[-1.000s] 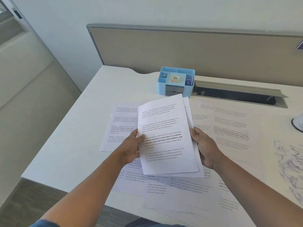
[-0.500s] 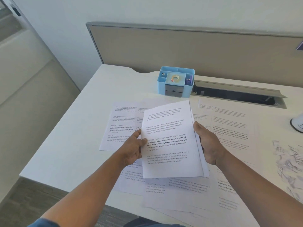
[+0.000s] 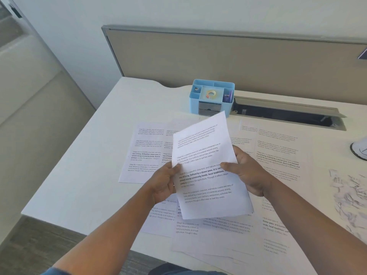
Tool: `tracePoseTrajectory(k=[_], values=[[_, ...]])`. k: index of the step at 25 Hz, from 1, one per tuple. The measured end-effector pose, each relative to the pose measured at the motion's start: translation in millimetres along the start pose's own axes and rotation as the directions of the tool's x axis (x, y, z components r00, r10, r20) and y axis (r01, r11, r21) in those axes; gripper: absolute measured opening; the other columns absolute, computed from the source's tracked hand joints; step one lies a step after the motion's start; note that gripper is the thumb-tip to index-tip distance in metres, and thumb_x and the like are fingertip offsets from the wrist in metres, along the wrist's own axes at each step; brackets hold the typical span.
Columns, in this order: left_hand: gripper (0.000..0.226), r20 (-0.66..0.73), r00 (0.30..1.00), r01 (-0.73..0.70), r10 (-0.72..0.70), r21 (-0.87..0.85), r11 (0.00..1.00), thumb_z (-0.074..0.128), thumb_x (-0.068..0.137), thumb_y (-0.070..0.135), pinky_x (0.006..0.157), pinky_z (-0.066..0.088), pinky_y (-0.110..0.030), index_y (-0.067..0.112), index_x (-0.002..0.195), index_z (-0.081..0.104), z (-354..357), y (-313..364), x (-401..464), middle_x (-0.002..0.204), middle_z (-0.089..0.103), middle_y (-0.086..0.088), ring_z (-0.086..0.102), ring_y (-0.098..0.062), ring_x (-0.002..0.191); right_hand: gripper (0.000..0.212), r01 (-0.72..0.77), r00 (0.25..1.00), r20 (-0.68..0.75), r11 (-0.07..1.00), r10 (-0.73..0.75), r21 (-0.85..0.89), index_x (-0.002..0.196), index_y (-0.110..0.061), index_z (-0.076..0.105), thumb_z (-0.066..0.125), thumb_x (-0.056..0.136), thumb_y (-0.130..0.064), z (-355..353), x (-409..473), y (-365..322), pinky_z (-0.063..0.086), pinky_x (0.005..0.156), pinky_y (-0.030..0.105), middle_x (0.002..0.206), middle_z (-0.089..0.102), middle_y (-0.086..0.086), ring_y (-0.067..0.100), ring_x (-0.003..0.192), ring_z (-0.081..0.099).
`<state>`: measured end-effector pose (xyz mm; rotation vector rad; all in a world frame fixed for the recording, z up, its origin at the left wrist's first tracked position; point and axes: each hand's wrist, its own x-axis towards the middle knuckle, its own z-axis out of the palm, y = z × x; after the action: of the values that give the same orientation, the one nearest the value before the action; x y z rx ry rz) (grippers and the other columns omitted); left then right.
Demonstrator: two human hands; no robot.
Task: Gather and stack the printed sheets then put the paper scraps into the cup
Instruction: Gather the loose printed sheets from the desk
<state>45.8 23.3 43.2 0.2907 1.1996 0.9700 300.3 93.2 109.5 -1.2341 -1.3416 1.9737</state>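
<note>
While both hands lift stack (image 3: 208,167) mid-frame above desk (image 3: 95,155), left hand (image 3: 163,183) pinches left edge, right hand (image 3: 247,173) grips right edge. Loose sheets (image 3: 145,153) below; scraps (image 3: 349,197) right edge.

Held sheets (image 3: 206,167) now tilted clockwise

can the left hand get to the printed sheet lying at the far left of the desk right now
Probably not right away: the left hand grips the held stack of sheets. The far-left sheet lies uncovered close beside it, so once freed the way looks clear.
</note>
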Motion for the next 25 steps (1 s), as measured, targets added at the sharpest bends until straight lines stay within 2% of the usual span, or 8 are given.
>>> tracePoseTrajectory(k=[5,7,10,14,17,18,21,25], values=[[0.029,-0.009,1.0,-0.021,0.02,-0.068,0.997,0.05,0.108,0.021,0.084,0.06,-0.053,0.019,0.136,0.058,4.1,-3.0,0.7,0.131,0.071,-0.008,0.072,-0.027,0.111,0.03,-0.008,0.999,0.036,0.999,0.006,0.049,0.133,-0.029,0.06,0.05,0.107,-0.018,14.1,-4.7,-15.4,0.056,0.093,0.04,0.123,0.074,-0.003,0.02,0.111,0.072],[0.029,-0.033,0.999,-0.023,0.02,-0.089,0.996,0.048,0.109,0.019,0.081,0.06,-0.051,0.02,0.136,0.059,4.9,-6.1,2.0,0.13,0.072,-0.008,0.072,-0.028,0.109,0.027,-0.006,0.999,-0.036,0.998,0.009,0.069,0.123,-0.021,0.067,0.047,0.107,-0.014,15.8,-3.0,-22.1,0.058,0.087,0.039,0.117,0.077,0.003,0.024,0.105,0.074],[0.029,-0.073,0.997,-0.037,0.03,-0.099,0.994,0.048,0.109,0.017,0.078,0.061,-0.049,0.016,0.136,0.059,4.6,-7.0,2.1,0.125,0.074,-0.008,0.074,-0.028,0.107,0.025,-0.007,0.997,-0.076,0.997,0.001,-0.078,0.117,-0.011,0.071,0.05,0.105,-0.005,9.1,-0.2,-23.2,0.059,0.081,0.036,0.109,0.078,0.007,0.026,0.1,0.076],[0.028,-0.124,0.99,-0.07,0.062,-0.06,0.996,0.047,0.109,0.013,0.08,0.062,-0.048,0.01,0.133,0.061,-0.2,-2.8,2.8,0.122,0.075,-0.011,0.073,-0.03,0.108,0.016,-0.023,0.989,-0.145,0.989,0.001,-0.148,0.112,-0.01,0.073,0.064,0.099,-0.009,0.1,1.9,-10.3,0.058,0.085,0.032,0.104,0.08,0.003,0.02,0.097,0.076],[0.028,-0.148,0.983,-0.115,0.11,-0.025,0.993,0.048,0.108,0.011,0.082,0.062,-0.046,0.006,0.133,0.061,-3.5,3.4,3.3,0.121,0.075,-0.013,0.073,-0.031,0.107,0.007,-0.012,0.964,-0.266,0.993,-0.02,-0.117,0.1,-0.011,0.074,0.071,0.096,-0.015,-4.3,3.1,-4.2,0.053,0.073,0.02,0.089,0.08,-0.006,0.004,0.08,0.073],[0.026,-0.153,0.98,-0.131,0.128,-0.011,0.991,0.048,0.108,0.011,0.082,0.062,-0.046,0.007,0.131,0.062,-3.9,6.1,2.9,0.12,0.075,-0.013,0.074,-0.031,0.106,0.007,-0.021,0.953,-0.301,0.99,-0.023,-0.143,0.096,-0.013,0.074,0.071,0.097,-0.019,-6.6,3.8,-3.4,0.05,0.072,0.021,0.086,0.079,-0.008,0.002,0.076,0.07],[0.023,-0.197,0.964,-0.175,0.178,0.035,0.984,0.047,0.109,0.011,0.081,0.061,-0.047,0.013,0.121,0.066,-5.6,13.7,1.6,0.116,0.077,-0.01,0.075,-0.03,0.104,0.009,-0.078,0.917,-0.398,0.969,-0.023,-0.236,0.097,-0.017,0.075,0.067,0.099,-0.019,-18.7,6.1,-0.7,0.055,0.08,0.034,0.091,0.08,0.0,0.019,0.085,0.074],[0.022,-0.288,0.923,-0.229,0.255,0.122,0.966,0.048,0.108,0.01,0.075,0.062,-0.044,0.015,0.114,0.069,-14.7,18.8,2.1,0.106,0.08,-0.007,0.077,-0.027,0.093,0.016,-0.163,0.843,-0.513,0.832,-0.161,-0.53,0.105,-0.022,0.07,0.055,0.102,-0.018,-38.8,4.8,-2.7,0.049,0.06,0.031,0.09,0.075,0.0,0.028,0.075,0.07]])
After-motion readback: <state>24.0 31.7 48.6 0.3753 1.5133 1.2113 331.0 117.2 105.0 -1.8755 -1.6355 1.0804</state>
